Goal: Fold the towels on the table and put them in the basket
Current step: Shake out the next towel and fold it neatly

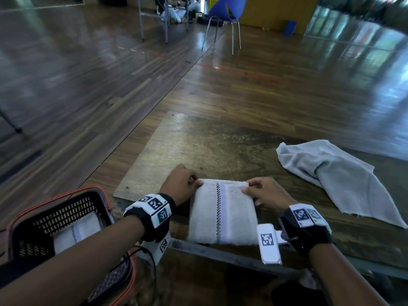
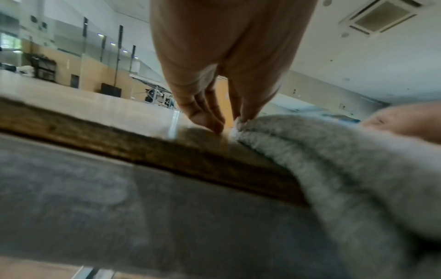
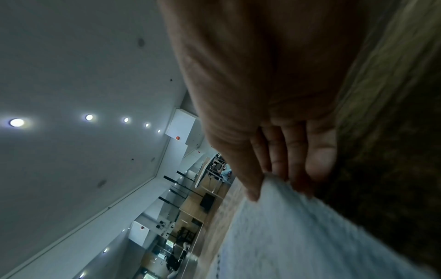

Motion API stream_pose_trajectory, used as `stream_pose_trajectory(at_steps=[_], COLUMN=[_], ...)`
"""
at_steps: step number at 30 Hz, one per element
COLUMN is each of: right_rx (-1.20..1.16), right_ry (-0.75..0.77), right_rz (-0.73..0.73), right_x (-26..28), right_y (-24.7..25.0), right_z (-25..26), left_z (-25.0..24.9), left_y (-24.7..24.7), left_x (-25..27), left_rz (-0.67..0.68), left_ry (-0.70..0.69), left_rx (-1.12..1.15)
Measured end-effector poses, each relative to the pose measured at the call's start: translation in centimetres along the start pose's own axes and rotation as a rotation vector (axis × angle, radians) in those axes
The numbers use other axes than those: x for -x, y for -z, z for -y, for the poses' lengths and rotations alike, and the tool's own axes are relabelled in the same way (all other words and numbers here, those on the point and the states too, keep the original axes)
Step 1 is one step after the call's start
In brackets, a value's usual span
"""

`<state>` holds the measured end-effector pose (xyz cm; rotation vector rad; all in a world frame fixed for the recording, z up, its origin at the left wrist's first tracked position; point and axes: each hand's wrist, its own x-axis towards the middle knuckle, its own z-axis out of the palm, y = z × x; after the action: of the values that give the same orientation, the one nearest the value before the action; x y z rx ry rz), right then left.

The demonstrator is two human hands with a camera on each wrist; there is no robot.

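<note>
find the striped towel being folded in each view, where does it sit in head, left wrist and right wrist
head: the striped towel lies low centre on the table, left hand and right hand pinching its far corners.
left wrist: it fills the right side, fingertips on its corner.
right wrist: lower right.
shared landmark: the pinched far edge of the towel.

three towels (image 1: 223, 212), one basket (image 1: 26, 235), two hands (image 1: 180, 184)

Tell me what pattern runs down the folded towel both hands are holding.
A dark checkered stripe beside a pale lilac band on the folded white terry towel; clearest in the head view.
</note>
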<state>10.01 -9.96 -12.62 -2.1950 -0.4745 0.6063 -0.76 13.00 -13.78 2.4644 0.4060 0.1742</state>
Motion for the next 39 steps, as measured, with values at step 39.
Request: stream_pose_trajectory(at_steps=[39], right_rx=[0.412], right_ry=[0.310], right_rz=[-0.222], right_x=[1.4], right_y=[-0.5], right_z=[0.9], left_z=[-0.4], left_y=[-0.1], left_x=[-0.8], left_rz=[0.074], left_ry=[-0.328], left_rx=[-0.174])
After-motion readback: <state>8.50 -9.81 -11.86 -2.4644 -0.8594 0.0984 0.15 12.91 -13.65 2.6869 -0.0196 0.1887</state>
